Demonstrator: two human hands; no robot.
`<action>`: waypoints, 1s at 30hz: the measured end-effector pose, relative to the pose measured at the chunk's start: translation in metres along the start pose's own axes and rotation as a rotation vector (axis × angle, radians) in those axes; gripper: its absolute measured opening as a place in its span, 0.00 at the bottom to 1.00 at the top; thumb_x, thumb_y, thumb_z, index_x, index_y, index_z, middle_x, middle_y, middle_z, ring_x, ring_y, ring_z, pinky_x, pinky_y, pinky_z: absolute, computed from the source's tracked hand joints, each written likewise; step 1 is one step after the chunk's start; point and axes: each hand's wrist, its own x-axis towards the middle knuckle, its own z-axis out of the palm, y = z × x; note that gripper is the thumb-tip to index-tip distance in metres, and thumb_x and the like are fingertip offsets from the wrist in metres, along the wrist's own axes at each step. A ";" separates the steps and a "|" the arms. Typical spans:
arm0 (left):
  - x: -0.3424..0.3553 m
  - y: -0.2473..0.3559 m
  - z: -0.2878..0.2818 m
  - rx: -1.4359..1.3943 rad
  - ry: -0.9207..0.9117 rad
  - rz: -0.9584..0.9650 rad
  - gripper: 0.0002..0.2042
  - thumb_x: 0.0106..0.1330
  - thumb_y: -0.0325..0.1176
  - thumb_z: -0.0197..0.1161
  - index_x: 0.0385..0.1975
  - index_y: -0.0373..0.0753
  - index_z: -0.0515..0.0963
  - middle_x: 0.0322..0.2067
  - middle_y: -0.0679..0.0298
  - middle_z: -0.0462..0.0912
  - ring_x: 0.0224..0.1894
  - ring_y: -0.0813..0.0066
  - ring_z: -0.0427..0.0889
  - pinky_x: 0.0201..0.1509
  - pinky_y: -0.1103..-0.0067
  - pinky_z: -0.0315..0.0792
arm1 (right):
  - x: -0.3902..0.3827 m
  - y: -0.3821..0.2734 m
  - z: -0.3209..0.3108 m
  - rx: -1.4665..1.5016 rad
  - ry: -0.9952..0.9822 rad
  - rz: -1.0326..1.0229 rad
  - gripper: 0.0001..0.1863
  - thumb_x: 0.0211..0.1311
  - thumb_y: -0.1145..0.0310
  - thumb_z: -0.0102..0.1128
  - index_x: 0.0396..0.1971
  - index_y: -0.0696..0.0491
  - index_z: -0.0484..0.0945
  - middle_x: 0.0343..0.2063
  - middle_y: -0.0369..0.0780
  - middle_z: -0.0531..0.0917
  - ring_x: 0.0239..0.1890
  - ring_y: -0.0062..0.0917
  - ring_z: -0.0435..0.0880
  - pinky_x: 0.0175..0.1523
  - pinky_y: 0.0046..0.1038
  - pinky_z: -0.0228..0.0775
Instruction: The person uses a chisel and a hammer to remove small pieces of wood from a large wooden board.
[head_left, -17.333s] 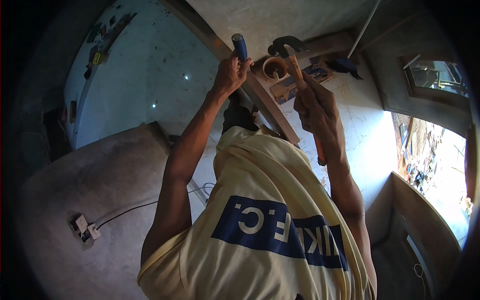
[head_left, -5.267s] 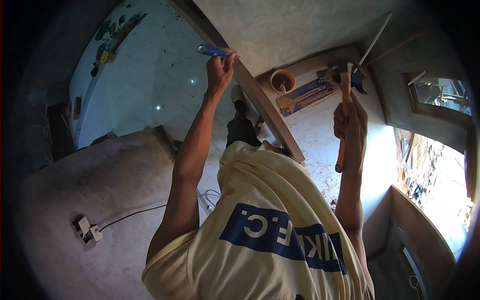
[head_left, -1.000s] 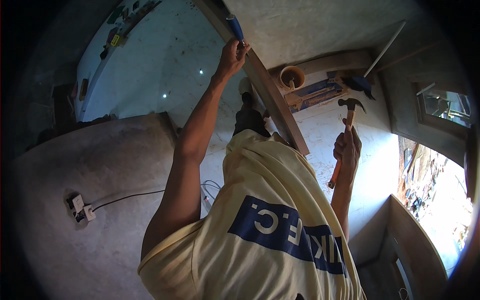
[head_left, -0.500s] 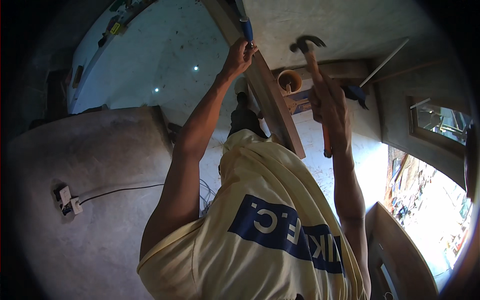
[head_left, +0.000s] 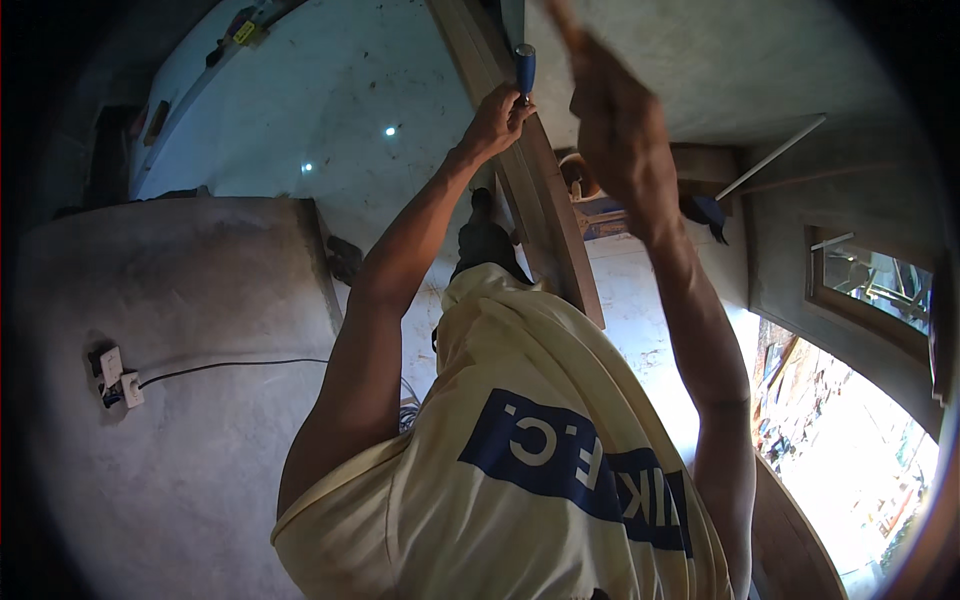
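My left hand [head_left: 495, 120] is closed round the lower part of a blue-handled chisel [head_left: 526, 72], held upright at the long wooden beam [head_left: 552, 220]. The hand covers the blade's tip, so its contact with the wood is hidden. To the right, my right hand [head_left: 618, 130] is raised and gripping the wooden handle of a hammer [head_left: 562, 20]. Only part of that handle shows, blurred, because the hammer's head lies beyond the upper edge of the view.
Beyond the beam stand a brown bucket [head_left: 580, 176] and a blue object [head_left: 706, 216]. A power socket with plugs [head_left: 120, 378] and a black cable [head_left: 230, 366] is on the grey wall at left. A window [head_left: 870, 280] and a bright opening [head_left: 850, 450] are at right.
My right hand has swung the hammer upward and left, taking its head out of view. My left hand still holds the chisel at the beam; both appear slightly farther right.
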 end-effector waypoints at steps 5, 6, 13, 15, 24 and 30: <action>-0.010 -0.026 0.001 -0.021 0.017 0.020 0.08 0.67 0.17 0.55 0.42 0.35 0.71 0.35 0.55 0.75 0.37 0.59 0.81 0.42 0.70 0.79 | -0.004 -0.008 -0.002 -0.015 -0.067 0.208 0.17 0.75 0.61 0.48 0.48 0.60 0.77 0.18 0.41 0.71 0.20 0.20 0.70 0.28 0.28 0.65; -0.014 -0.027 0.002 -0.021 0.018 0.012 0.08 0.67 0.17 0.55 0.42 0.35 0.71 0.35 0.55 0.75 0.37 0.59 0.81 0.42 0.70 0.79 | -0.005 -0.027 -0.006 -0.013 -0.073 0.213 0.17 0.75 0.61 0.48 0.48 0.60 0.77 0.18 0.41 0.71 0.20 0.20 0.70 0.28 0.28 0.65; -0.007 -0.015 -0.004 -0.083 0.014 -0.010 0.07 0.67 0.19 0.58 0.42 0.35 0.71 0.34 0.59 0.74 0.34 0.70 0.79 0.39 0.71 0.79 | -0.032 -0.038 -0.036 0.223 -0.019 0.526 0.23 0.77 0.59 0.47 0.60 0.60 0.73 0.18 0.28 0.66 0.19 0.08 0.63 0.21 0.16 0.54; -0.001 -0.011 0.000 -0.075 0.003 0.004 0.07 0.67 0.20 0.59 0.42 0.36 0.72 0.34 0.59 0.74 0.33 0.71 0.78 0.36 0.71 0.77 | -0.044 -0.040 -0.045 0.224 0.022 0.568 0.23 0.77 0.59 0.47 0.60 0.59 0.73 0.18 0.28 0.65 0.19 0.08 0.62 0.20 0.16 0.52; -0.010 -0.009 -0.001 0.149 -0.060 0.305 0.05 0.69 0.23 0.60 0.41 0.37 0.73 0.30 0.61 0.77 0.28 0.73 0.78 0.32 0.72 0.73 | -0.093 -0.024 -0.064 0.355 0.188 0.740 0.21 0.76 0.57 0.48 0.57 0.55 0.76 0.19 0.25 0.61 0.17 0.05 0.54 0.19 0.14 0.42; 0.015 -0.001 -0.020 -0.291 0.096 -0.147 0.05 0.70 0.25 0.60 0.41 0.35 0.73 0.34 0.63 0.79 0.37 0.73 0.83 0.40 0.75 0.79 | -0.110 -0.025 -0.066 0.408 0.273 0.797 0.19 0.77 0.57 0.46 0.56 0.53 0.75 0.17 0.26 0.61 0.13 0.04 0.54 0.15 0.11 0.42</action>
